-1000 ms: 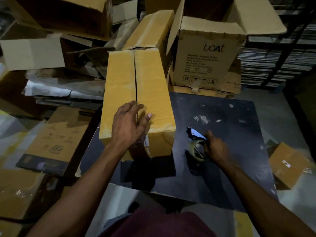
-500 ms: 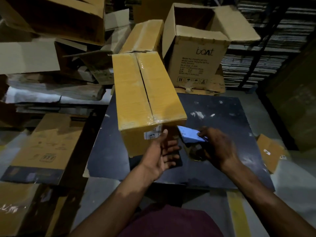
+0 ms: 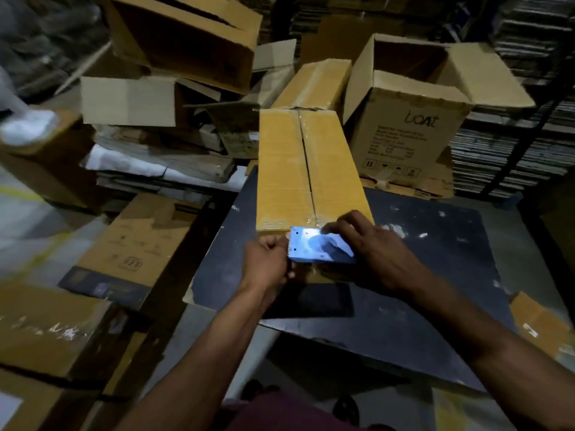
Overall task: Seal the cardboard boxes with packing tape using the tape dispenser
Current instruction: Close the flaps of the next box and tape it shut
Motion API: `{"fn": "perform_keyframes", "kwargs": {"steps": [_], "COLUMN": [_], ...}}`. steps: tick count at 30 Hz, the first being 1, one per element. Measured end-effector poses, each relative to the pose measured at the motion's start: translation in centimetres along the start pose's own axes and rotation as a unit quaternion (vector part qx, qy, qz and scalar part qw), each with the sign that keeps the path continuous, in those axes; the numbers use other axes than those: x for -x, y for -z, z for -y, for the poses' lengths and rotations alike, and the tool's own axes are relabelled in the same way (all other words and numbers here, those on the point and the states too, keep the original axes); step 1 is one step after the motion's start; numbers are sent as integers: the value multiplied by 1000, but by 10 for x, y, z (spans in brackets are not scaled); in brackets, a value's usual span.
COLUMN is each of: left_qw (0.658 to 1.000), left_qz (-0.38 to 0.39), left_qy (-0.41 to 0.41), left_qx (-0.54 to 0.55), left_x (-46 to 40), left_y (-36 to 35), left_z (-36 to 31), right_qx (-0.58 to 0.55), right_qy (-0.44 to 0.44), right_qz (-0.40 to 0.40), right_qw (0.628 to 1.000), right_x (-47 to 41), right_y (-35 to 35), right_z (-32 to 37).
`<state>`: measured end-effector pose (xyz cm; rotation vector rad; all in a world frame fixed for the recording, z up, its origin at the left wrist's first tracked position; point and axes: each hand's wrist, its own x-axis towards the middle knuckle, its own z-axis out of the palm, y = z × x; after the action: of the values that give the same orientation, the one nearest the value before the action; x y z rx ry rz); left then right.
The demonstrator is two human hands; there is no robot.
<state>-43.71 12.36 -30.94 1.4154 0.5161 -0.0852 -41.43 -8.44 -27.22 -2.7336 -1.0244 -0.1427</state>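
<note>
The left hand (image 3: 268, 262) is curled up at the near end of the box (image 3: 308, 172), with its fingers bent in tight. It may be pinching the tape end, but that is too dark to tell. Just to its right sits the blue dispenser (image 3: 317, 247), and the right hand (image 3: 370, 250) holds it from above. The box lies on the dark table (image 3: 435, 275), long way pointing away from the person. Its middle seam runs straight ahead from the dispenser, so the pull likely goes forward.

Dark table (image 3: 435, 306); open "boat" carton (image 3: 407, 132) behind; flattened cartons (image 3: 140, 241) left.
</note>
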Motion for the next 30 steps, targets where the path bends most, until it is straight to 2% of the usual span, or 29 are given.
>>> {"fn": "perform_keyframes", "kwargs": {"steps": [3,6,10,13,20,24,30], "left_qw": [997,990,993,994,985,986,988], "left_qz": [-59,-137,-110,-100,-168,-159,-155], "left_qy": [-45,-34,35,43,16,16,26], "left_qx": [-6,25,18,31,-22,-38,1], "left_x": [-14,-36,-50,-51,-67,-74,-79], "left_y": [16,56,81,70,74,78,73], "left_z": [-11,-16,-14,-19,-10,-3,12], "right_qx": [44,69,-6,28,87,156,188], "right_qy": [58,68,67,64,108,110,78], "right_qz": [57,88,158,199,183,192,206], "right_qw": [996,991,985,977,973,963,957], "right_x": [-27,-48,-60,-73,-87,-94,-95], "right_y": [18,44,57,54,44,43,47], "right_z": [-10,-33,-56,-52,-47,-38,-26]}}
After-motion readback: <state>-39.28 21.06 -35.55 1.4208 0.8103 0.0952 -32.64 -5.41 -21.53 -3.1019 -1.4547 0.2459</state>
